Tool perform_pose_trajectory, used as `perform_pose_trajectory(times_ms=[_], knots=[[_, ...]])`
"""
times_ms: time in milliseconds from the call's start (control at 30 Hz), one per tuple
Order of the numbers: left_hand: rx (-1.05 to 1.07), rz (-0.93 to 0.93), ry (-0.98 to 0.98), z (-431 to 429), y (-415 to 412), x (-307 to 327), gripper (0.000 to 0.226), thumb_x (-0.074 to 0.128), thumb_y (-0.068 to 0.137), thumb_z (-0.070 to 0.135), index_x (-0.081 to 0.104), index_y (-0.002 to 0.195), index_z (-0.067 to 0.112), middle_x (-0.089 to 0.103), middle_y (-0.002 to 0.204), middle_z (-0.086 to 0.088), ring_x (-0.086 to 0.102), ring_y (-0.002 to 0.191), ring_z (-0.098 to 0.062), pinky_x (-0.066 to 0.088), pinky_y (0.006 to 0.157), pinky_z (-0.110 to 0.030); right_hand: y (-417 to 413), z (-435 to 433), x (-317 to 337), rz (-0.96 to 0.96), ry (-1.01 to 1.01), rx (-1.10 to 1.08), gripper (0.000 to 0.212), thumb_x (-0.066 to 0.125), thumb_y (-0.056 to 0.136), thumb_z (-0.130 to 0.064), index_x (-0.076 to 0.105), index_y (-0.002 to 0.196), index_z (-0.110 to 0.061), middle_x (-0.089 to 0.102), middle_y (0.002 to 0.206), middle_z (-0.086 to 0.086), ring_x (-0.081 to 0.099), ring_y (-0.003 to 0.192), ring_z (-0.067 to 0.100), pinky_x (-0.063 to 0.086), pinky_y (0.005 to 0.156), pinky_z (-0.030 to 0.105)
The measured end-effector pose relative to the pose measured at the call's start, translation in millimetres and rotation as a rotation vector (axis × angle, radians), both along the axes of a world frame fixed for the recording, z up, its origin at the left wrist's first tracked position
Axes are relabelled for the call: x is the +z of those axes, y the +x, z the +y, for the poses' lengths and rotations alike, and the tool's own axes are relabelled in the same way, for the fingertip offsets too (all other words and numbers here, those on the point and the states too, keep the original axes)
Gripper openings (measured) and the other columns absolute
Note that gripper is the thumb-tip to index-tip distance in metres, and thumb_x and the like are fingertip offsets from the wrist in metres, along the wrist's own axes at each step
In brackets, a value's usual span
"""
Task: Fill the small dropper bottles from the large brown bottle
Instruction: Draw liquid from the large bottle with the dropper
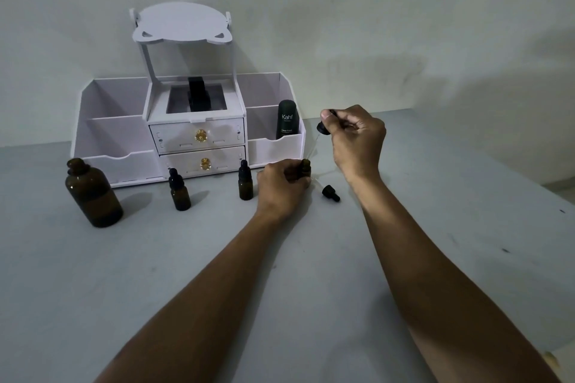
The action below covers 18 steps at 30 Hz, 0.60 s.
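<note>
My left hand (281,188) is wrapped around a small brown dropper bottle (304,168) standing uncapped on the table. My right hand (354,136) pinches the rubber bulb of a black dropper (323,128), whose glass tube slants down toward that bottle's mouth. A second black dropper cap (330,193) lies on the table just right of the held bottle. Two capped small dropper bottles (179,191) (245,181) stand to the left. The large brown bottle (91,194) stands at far left, its mouth uncapped.
A white cosmetic organiser (199,133) with two drawers and side compartments stands against the wall behind the bottles. A dark green Kahf bottle (287,119) sits in its right compartment. The grey table (311,289) stretches toward me.
</note>
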State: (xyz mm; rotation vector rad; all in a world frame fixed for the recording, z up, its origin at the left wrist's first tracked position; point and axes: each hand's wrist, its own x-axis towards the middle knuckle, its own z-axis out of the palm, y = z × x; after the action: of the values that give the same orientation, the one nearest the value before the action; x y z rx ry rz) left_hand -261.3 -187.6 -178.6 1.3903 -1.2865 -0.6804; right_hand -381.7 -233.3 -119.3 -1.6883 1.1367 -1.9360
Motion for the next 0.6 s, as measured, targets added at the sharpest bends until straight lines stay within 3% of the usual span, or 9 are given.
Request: perform_pose_trajectory(times_ms=[200,333,433,533,600], knots=[[-0.003,0.027,0.004,-1,1,-2,0.03,0.075,0.081,0.001,0.077,0.109,0.013,0.074,0.087,0.009,0.069,0.082,0.004,0.054,0.084,-0.009,2,2,2,-0.021,0.053,0.016,0.007,0.076,0.086,-0.013,0.077,0.084,-0.006,0.072,0.074,0.003,0.072,0.068,0.009,0.052,0.071,0.016],[-0.04,0.023,0.038,1,3,-4,0.042,0.081,0.079,0.012,0.071,0.12,0.015,0.075,0.104,0.004,0.071,0.096,-0.007,0.055,0.098,-0.028,2,4,3,-0.034,0.07,0.009,0.011,0.076,0.087,-0.023,0.077,0.087,-0.012,0.075,0.078,0.001,0.074,0.075,0.013,0.057,0.074,0.023],[-0.058,-0.021,0.094,12,8,-1,0.066,0.083,0.081,0.024,0.055,0.141,0.016,0.064,0.125,0.001,0.062,0.112,-0.013,0.049,0.1,-0.027,0,5,8,-0.033,0.049,-0.008,0.012,0.075,0.087,-0.028,0.076,0.089,-0.016,0.076,0.08,0.001,0.075,0.078,0.016,0.06,0.077,0.032],[-0.082,-0.005,0.092,34,18,1,0.067,0.081,0.083,0.028,0.051,0.143,0.023,0.062,0.128,0.0,0.061,0.115,-0.015,0.051,0.1,-0.029,0,11,15,-0.059,0.001,-0.022,0.009,0.074,0.087,-0.029,0.076,0.089,-0.02,0.075,0.083,0.002,0.074,0.079,0.02,0.061,0.078,0.041],[-0.098,-0.022,0.1,52,29,4,0.063,0.079,0.084,0.03,0.052,0.141,0.028,0.063,0.127,0.004,0.062,0.111,-0.012,0.053,0.092,-0.024,4,18,22,-0.096,-0.028,-0.027,0.007,0.073,0.088,-0.029,0.075,0.09,-0.023,0.075,0.085,0.004,0.073,0.08,0.021,0.06,0.077,0.043]])
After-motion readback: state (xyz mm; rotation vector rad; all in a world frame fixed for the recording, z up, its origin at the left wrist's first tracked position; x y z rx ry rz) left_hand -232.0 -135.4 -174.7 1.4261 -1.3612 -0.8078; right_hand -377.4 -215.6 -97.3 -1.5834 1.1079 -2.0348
